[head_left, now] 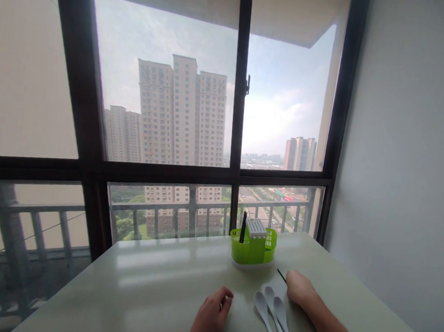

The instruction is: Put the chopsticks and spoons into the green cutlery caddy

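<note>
My left hand [212, 313] rests on the pale table [154, 287], fingers curled loosely, with nothing seen in it. My right hand [299, 287] lies on the table, closed around a thin dark stick [281, 275] whose tip pokes out toward the holder. Three white spoons [273, 309] lie side by side between my hands, bowls pointing away from me. A green plastic cutlery holder [253, 248] stands just beyond them, with a dark stick and a white slotted insert standing in it.
A white wall [407, 147] runs along the table's right side. Dark-framed windows [237, 137] stand right behind the table's far edge, with a balcony railing and tall buildings outside. The table's left edge drops off at the lower left.
</note>
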`<move>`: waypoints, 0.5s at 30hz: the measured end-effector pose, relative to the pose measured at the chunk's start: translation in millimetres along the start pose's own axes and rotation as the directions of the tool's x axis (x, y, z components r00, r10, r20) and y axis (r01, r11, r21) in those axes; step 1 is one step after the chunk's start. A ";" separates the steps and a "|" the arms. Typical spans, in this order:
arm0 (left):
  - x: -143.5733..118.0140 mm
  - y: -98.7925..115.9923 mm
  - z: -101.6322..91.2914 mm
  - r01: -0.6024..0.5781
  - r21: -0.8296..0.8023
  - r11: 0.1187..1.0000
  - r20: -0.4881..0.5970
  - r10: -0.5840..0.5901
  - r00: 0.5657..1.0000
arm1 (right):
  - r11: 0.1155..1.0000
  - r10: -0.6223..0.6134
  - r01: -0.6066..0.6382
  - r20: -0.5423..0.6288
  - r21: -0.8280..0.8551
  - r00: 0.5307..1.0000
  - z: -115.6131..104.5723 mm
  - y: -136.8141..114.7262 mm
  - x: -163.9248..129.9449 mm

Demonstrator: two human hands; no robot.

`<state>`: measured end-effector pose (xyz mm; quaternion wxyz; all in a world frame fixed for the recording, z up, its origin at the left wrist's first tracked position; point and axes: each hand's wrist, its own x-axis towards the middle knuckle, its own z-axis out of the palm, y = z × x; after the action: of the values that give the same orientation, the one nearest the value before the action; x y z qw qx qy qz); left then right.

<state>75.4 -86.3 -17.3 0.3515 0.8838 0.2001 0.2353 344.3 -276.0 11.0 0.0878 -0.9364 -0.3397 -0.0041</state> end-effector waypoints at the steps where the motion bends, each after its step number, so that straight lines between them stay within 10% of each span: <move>1: 0.0 -0.4 0.3 -0.002 -0.001 1.000 -0.004 0.002 1.000 | 1.000 0.002 -0.002 0.002 -0.007 1.000 -2.8 1.5 0.0; 5: 0.3 -1.1 2.2 -0.011 -0.007 1.000 -0.012 0.011 1.000 | 0.999 0.015 -0.016 -0.044 -0.038 0.999 -32.2 1.8 -1.8; 10: -1.2 7.2 -0.5 -0.066 -0.061 0.996 -0.023 0.065 0.998 | 0.967 -0.133 0.209 -0.413 0.146 0.901 -99.6 -39.8 -28.5; 15: -5.1 17.2 -10.2 -0.166 -0.145 0.975 -0.023 0.165 0.986 | 0.694 -0.235 0.546 -0.568 0.470 0.789 -116.6 -107.4 -65.6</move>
<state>68.8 -95.2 0.1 0.3937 0.8678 0.1097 0.2825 231.5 -256.2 138.8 0.4619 -0.7279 -0.4879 -0.1371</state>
